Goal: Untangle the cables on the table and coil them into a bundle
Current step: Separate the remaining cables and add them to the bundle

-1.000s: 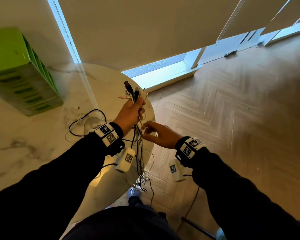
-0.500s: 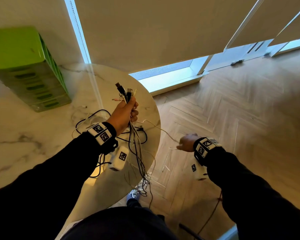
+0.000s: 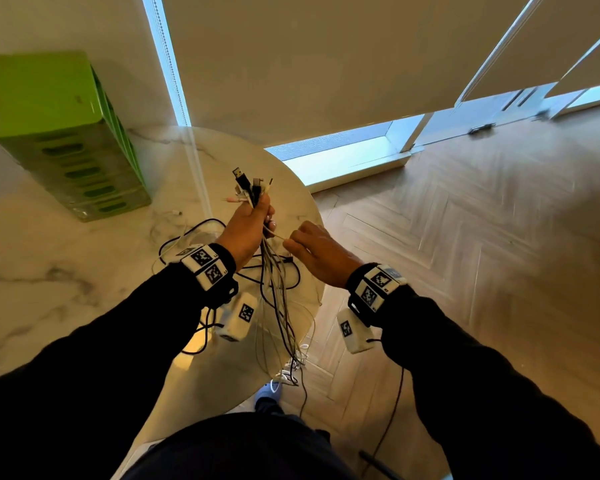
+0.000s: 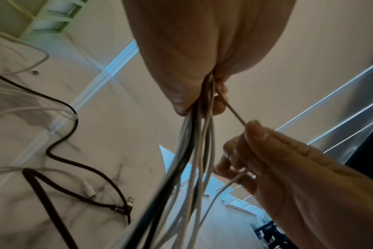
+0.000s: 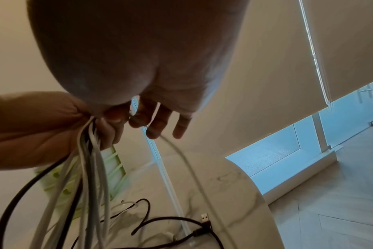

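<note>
My left hand (image 3: 248, 225) is raised above the table's right edge and grips a bundle of black and white cables (image 3: 278, 292). Their plugs (image 3: 246, 188) stick up out of the fist, and the strands (image 4: 192, 168) hang down past the table rim toward the floor. Close to its right, my right hand (image 3: 312, 251) pinches one thin white cable (image 4: 234, 114) that runs out of the left fist between thumb and fingers (image 4: 258, 134). More black and white cables (image 3: 187, 237) lie loose on the marble table (image 3: 66, 271).
A green drawer box (image 3: 66, 133) stands at the table's back left. A black cable with a USB plug (image 4: 128, 202) lies near the table's rim (image 5: 251, 185). Wooden floor (image 3: 465, 237) spreads to the right, with a window and roller blinds behind.
My right hand had drawn a white cable out to the right and low; it has now come back up beside the left fist, holding the strand. The left hand stays raised.
</note>
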### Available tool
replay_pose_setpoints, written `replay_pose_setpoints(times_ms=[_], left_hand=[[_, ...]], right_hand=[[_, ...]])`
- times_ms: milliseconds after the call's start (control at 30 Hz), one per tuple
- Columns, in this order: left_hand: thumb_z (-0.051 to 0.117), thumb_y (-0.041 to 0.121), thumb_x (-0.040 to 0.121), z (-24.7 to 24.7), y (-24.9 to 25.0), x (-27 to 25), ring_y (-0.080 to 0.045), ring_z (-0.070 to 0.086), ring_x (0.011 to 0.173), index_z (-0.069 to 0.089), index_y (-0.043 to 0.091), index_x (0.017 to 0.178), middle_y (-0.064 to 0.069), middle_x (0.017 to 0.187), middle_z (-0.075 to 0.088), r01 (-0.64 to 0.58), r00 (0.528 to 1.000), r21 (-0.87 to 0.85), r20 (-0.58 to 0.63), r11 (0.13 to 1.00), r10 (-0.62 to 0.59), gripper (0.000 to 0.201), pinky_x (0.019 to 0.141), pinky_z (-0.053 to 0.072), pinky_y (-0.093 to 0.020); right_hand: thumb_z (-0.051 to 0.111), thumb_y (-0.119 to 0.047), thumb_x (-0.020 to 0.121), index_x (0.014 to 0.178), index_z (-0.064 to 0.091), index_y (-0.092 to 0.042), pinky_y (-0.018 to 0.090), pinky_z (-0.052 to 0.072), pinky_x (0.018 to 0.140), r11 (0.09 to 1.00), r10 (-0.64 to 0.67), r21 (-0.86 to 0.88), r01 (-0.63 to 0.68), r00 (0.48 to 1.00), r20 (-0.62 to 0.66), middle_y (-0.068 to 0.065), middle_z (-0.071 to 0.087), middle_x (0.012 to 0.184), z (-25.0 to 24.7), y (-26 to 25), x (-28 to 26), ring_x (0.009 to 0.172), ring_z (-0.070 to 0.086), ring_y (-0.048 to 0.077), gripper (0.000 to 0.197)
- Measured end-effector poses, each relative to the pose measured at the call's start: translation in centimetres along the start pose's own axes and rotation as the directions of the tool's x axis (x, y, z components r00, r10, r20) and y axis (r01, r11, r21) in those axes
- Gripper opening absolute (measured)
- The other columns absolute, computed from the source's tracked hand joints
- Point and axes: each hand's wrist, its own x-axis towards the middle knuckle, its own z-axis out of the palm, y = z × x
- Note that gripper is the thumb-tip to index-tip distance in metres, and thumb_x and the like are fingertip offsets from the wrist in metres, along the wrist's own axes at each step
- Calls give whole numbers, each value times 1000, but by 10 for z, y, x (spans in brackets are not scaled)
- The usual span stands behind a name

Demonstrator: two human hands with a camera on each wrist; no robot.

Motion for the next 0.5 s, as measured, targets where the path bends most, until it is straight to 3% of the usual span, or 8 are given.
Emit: replay_pose_setpoints(times_ms=[167, 333, 500], left_hand=[[37, 42, 107, -1, 0, -2, -5, 37, 47, 49, 14, 81, 1, 68, 40, -1, 1000, 44, -9, 999, 2, 40, 51, 34, -21], [38, 42, 106, -3, 2, -10, -5, 31, 48, 49, 13, 85, 2, 72, 39, 64, 996, -174, 75, 983, -52, 38, 48, 30, -20], [37, 50, 104, -11, 3, -15, -5, 29, 49, 52, 14, 87, 5, 68, 35, 149, 989, -358, 78, 922, -129, 43, 45, 28, -18]], right_hand=[[37, -37, 107, 96, 50, -14, 30, 46, 65, 995, 72, 71, -66, 994, -85, 5, 58, 82, -12, -8, -1, 73, 56, 22, 29], [36, -37, 107, 104, 49, -15, 15, 38, 55, 995, 90, 62, -83, 988, -129, 2, 57, 76, -11, -7, -5, 59, 49, 12, 26], [35, -37, 108, 101, 48, -16, 13, 36, 52, 979, 154, 160, -124, 970, -189, 6, 60, 78, -15, -5, -8, 57, 44, 12, 26]])
